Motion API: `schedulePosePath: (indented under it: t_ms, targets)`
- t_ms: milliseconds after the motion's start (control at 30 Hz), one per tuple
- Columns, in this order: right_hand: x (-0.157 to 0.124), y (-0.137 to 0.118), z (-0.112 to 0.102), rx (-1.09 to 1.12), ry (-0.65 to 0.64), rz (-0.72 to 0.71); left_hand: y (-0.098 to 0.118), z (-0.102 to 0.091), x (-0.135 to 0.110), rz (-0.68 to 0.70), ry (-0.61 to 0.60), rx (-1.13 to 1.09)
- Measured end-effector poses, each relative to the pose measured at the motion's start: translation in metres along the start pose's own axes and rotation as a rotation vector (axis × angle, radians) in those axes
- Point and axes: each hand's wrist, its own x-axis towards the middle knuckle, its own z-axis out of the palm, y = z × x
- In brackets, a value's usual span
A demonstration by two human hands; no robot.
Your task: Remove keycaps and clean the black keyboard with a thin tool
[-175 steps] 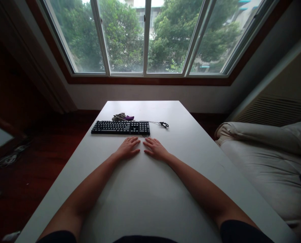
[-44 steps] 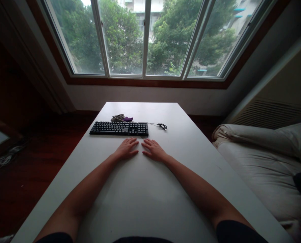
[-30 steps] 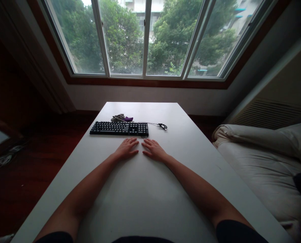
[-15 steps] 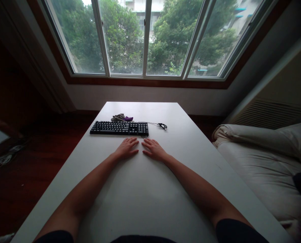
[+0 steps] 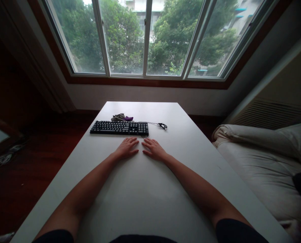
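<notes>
My left hand (image 5: 126, 147) lies flat on the white table (image 5: 145, 192), fingers spread and holding nothing. Close beside it, a small gap away, my right hand (image 5: 154, 149) rests palm down with its fingers apart. Just beyond my hands is a black keyboard (image 5: 119, 128), lying lengthwise across the table; neither hand covers it. A thin cable (image 5: 152, 123) runs from behind the keyboard to a small black bundle (image 5: 162, 126) on the right. Behind the keyboard sits a crumpled grey cloth-like item (image 5: 118, 117) next to a purple piece (image 5: 128, 118).
To the right of the table stands a seat with a pale cover (image 5: 256, 168). Tangled cables (image 5: 3, 158) lie on the dark red floor (image 5: 44, 162) at the left. A wide window (image 5: 145, 79) is in the wall past the table's far edge.
</notes>
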Motion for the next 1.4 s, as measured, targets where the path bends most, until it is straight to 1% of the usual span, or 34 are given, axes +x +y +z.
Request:
schedulePosePath:
  t_ms: [367,500,667,800,933,1033,1100,1167,1200,1267,1333,1400]
  targets:
    - [0.0,0.0,-0.001,0.005,-0.009,0.001,0.001,-0.002,0.0,-0.003,-0.01,0.002]
    - [0.0,0.0,-0.001,0.003,-0.006,0.001,-0.001,0.0,0.0,-0.002,-0.003,0.002]
    - [0.0,0.002,0.002,-0.002,0.009,-0.004,-0.004,0.003,0.001,0.012,0.014,0.012]
    - [0.0,0.002,0.003,0.01,0.045,-0.021,-0.003,0.002,0.001,0.022,0.029,0.005]
    - [0.0,0.002,0.002,0.068,0.128,-0.057,0.0,-0.001,0.001,0.031,0.095,-0.046]
    - [0.0,0.003,0.002,0.181,0.224,-0.053,-0.005,-0.007,0.002,-0.046,0.222,-0.123]
    - [0.0,0.005,0.001,0.24,0.304,-0.007,-0.018,-0.014,0.003,-0.152,0.36,-0.155]
    - [0.001,0.006,0.001,0.259,0.378,0.05,-0.039,-0.025,0.004,-0.292,0.521,-0.18]
    - [0.001,0.006,0.001,0.259,0.406,0.08,-0.052,-0.031,0.003,-0.383,0.588,-0.188]
    - [0.004,0.007,0.001,0.245,0.433,0.136,-0.082,-0.044,-0.002,-0.606,0.698,-0.172]
    - [0.008,0.01,0.001,0.216,0.435,0.173,-0.112,-0.057,-0.015,-0.8,0.764,-0.073]
    - [0.015,0.013,0.003,0.18,0.43,0.185,-0.139,-0.067,-0.032,-0.88,0.782,0.042]
